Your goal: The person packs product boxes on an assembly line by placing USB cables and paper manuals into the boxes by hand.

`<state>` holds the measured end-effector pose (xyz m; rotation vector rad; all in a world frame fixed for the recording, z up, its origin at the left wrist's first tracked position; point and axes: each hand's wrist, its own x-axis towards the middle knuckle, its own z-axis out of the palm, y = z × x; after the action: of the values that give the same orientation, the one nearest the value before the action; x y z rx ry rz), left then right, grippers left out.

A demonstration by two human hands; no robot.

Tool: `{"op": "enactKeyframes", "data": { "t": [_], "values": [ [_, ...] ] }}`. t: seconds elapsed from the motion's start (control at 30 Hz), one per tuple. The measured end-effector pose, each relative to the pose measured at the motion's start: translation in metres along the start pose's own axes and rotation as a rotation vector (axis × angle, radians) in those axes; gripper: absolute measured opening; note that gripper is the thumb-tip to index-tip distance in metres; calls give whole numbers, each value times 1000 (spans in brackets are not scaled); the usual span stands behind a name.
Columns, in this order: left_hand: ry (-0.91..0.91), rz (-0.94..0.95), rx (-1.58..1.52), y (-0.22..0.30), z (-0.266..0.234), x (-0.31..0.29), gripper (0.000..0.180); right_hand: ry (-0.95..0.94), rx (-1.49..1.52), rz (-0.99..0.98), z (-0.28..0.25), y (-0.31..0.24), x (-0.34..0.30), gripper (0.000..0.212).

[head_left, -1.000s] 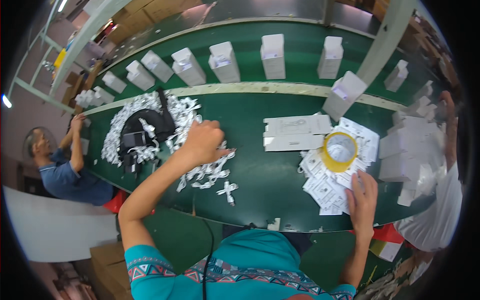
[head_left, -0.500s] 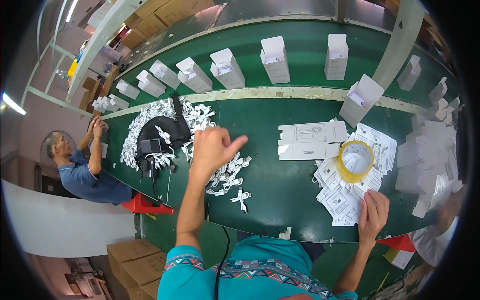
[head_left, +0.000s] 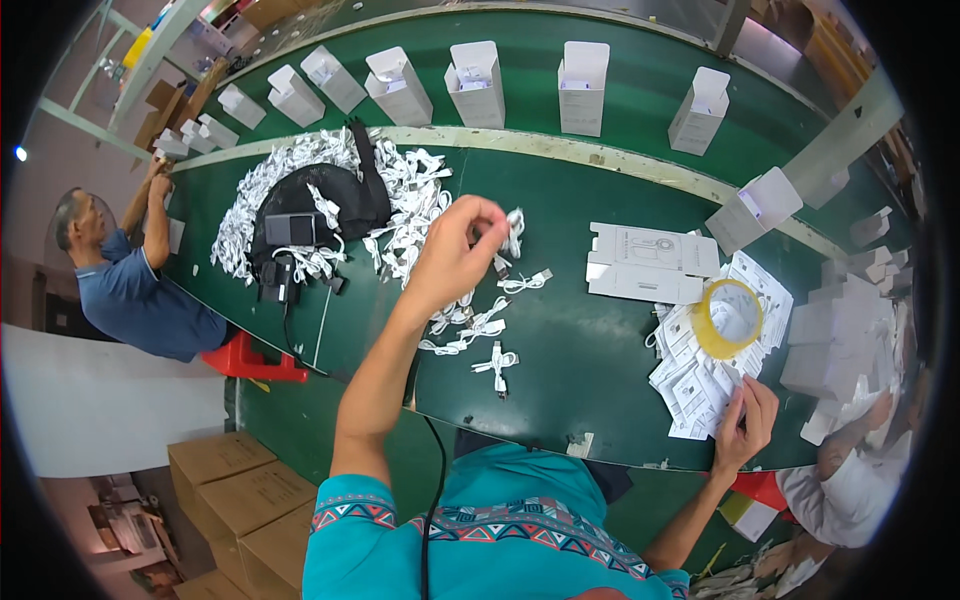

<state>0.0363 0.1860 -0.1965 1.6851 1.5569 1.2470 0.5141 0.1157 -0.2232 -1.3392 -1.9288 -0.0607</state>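
Note:
My left hand [head_left: 458, 250] is over the middle of the green table, fingers closed on a bundled white USB cable [head_left: 515, 232] at their tips. Beneath and beside it lie loose cable bundles; one bundled cable [head_left: 497, 369] rests nearer the table edge. My right hand [head_left: 746, 424] is at the near edge of a spread of printed leaflets [head_left: 686, 392], thumb and fingers pinching the corner of a leaflet [head_left: 733, 376]. On the leaflets lies a roll of clear yellowish tape [head_left: 708, 318]. Left of the tape is a flat, unfolded white carton [head_left: 650, 262].
Open white boxes [head_left: 476, 85] stand in a row on the raised green ledge; another open box [head_left: 752, 212] is behind the leaflets. A heap of cables surrounds a black bag [head_left: 300, 205] at left. One person [head_left: 140, 275] works at far left; another person's sleeve [head_left: 845, 490] shows right.
My left hand has gone from thumb-out to closed fingers, now with a white cable at the tips. My right hand now pinches a leaflet corner. The view has shifted.

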Motion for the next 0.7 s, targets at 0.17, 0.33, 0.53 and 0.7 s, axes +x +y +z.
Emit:
{"op": "enactKeyframes", "data": {
  "t": [0.17, 0.33, 0.53, 0.7],
  "values": [
    [13, -201, -520, -12, 2, 3, 15, 18, -10, 16, 1, 0, -1, 10],
    [59, -408, -761, -8, 3, 6, 18, 28, -19, 22, 2, 2, -4, 8],
    [0, -406, -952, 3, 0, 2, 40, 43, -9, 43, 0, -3, 0, 12],
    [2, -382, -1040, 16, -7, -5, 37, 49, -30, -6, 0, -3, 0, 27]
  ]
}}
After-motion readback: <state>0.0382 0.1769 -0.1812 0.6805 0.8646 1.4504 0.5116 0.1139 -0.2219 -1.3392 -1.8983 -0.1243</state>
